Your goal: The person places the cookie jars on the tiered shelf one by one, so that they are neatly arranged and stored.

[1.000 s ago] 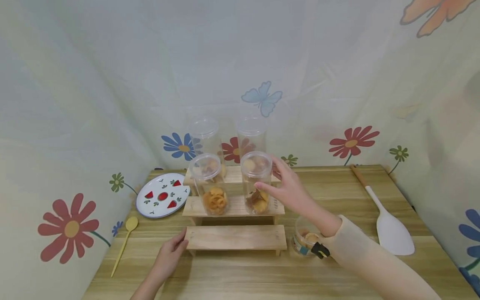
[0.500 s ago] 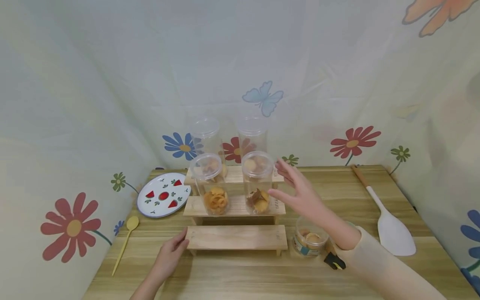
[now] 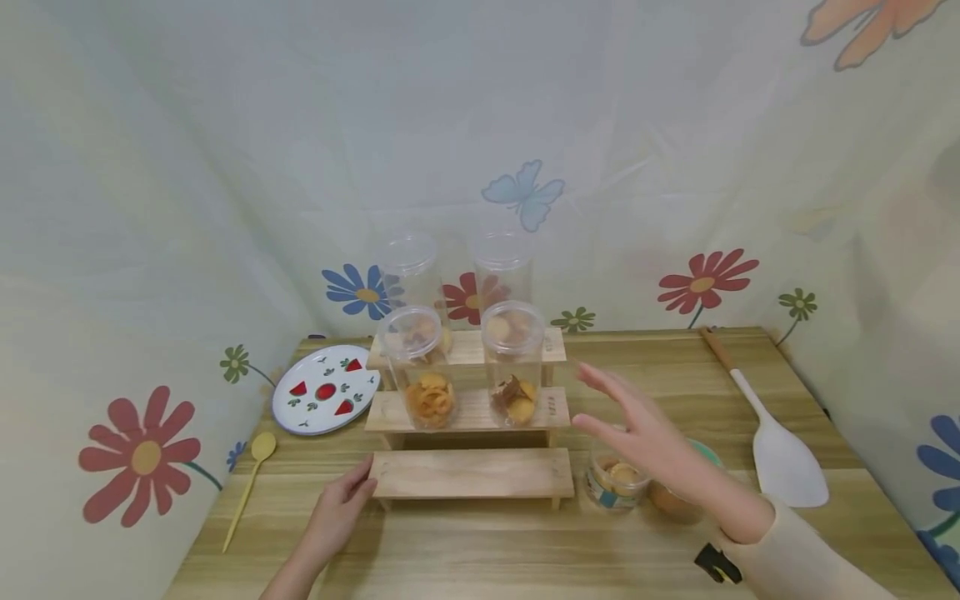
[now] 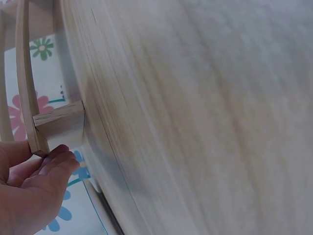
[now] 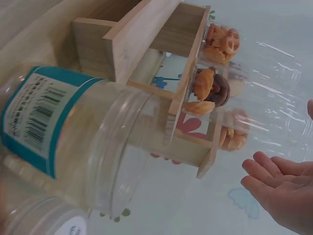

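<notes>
My left hand [image 3: 337, 510] pinches the left end of the front step [image 3: 472, 473], thumb and fingers on either side of the board. The left snack jar [image 3: 430, 398] and right snack jar [image 3: 514, 400] stand upright on the middle step [image 3: 469, 410]. My right hand [image 3: 647, 429] is spread, holding nothing; relative to it, the right snack jar stands apart at 10 o'clock, the biscuit tub [image 3: 611, 490] at 7. A green-topped container [image 3: 707, 452], mostly hidden below my forearm, may be another tub. Open tabletop [image 3: 727, 404] extends toward the spatula [image 3: 787, 462] at 3.
</notes>
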A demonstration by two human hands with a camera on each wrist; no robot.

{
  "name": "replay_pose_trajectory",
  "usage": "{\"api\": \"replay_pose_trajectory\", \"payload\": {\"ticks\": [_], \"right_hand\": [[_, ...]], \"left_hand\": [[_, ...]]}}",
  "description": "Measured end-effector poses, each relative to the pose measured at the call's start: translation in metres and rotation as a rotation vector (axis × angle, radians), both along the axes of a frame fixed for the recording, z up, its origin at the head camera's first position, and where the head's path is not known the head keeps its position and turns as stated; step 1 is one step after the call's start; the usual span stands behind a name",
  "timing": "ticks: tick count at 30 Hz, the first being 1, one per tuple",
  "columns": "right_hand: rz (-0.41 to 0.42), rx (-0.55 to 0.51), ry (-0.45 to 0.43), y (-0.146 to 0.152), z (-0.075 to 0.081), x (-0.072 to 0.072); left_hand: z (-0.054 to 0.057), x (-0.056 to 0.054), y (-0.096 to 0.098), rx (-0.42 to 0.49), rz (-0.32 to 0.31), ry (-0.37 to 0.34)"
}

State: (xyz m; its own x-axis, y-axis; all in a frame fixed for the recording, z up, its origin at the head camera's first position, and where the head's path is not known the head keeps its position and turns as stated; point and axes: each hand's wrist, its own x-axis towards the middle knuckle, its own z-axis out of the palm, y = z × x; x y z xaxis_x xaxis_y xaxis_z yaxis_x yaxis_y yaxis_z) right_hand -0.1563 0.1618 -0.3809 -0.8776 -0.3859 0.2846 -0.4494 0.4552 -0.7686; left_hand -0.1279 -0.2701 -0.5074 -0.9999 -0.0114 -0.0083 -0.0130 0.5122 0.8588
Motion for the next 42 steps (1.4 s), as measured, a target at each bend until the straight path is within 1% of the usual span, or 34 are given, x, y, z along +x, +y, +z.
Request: {"api": "replay_pose_trajectory", "payload": {"ticks": [2, 4, 8, 11, 16, 20, 23, 28, 30, 36, 39, 42], "right_hand": [[-0.01, 0.009, -0.01, 0.005, -0.003, 0.003], [-0.024, 0.038, -0.002, 0.009, -0.006, 0.006], [-0.059, 0.083, -0.005, 0.018, -0.016, 0.011], [-0.084, 0.13, 0.022, 0.026, -0.025, 0.012], [-0.119, 0.259, 0.085, 0.038, -0.037, 0.015], [-0.133, 0.32, 0.087, 0.044, -0.044, 0.017], [-0.143, 0.343, 0.076, 0.047, -0.049, 0.017], [-0.155, 0.382, 0.039, 0.052, -0.052, 0.017], [-0.148, 0.393, 0.028, 0.053, -0.054, 0.017], [-0.124, 0.411, 0.02, 0.057, -0.07, 0.015], [-0.13, 0.423, 0.024, 0.058, -0.077, 0.014], [-0.135, 0.433, 0.037, 0.059, -0.081, 0.014]], "left_hand": [[0.001, 0.0, 0.0, 0.01, -0.004, 0.002], [0.001, 0.0, 0.001, 0.015, -0.008, 0.005], [0.0, 0.0, 0.001, 0.027, -0.012, 0.01], [0.0, 0.0, 0.001, 0.028, -0.01, 0.009], [0.0, 0.001, 0.002, 0.005, -0.009, 0.002], [-0.001, 0.001, 0.002, -0.002, -0.001, -0.004], [-0.001, 0.001, 0.002, 0.006, 0.007, -0.009], [0.0, 0.0, 0.002, 0.009, 0.001, -0.01], [0.0, 0.001, 0.002, 0.011, 0.001, -0.011], [-0.002, 0.0, 0.002, 0.0, 0.007, -0.007], [-0.003, -0.001, 0.001, -0.003, 0.013, -0.006], [-0.003, -0.002, 0.001, -0.002, 0.016, -0.008]]}}
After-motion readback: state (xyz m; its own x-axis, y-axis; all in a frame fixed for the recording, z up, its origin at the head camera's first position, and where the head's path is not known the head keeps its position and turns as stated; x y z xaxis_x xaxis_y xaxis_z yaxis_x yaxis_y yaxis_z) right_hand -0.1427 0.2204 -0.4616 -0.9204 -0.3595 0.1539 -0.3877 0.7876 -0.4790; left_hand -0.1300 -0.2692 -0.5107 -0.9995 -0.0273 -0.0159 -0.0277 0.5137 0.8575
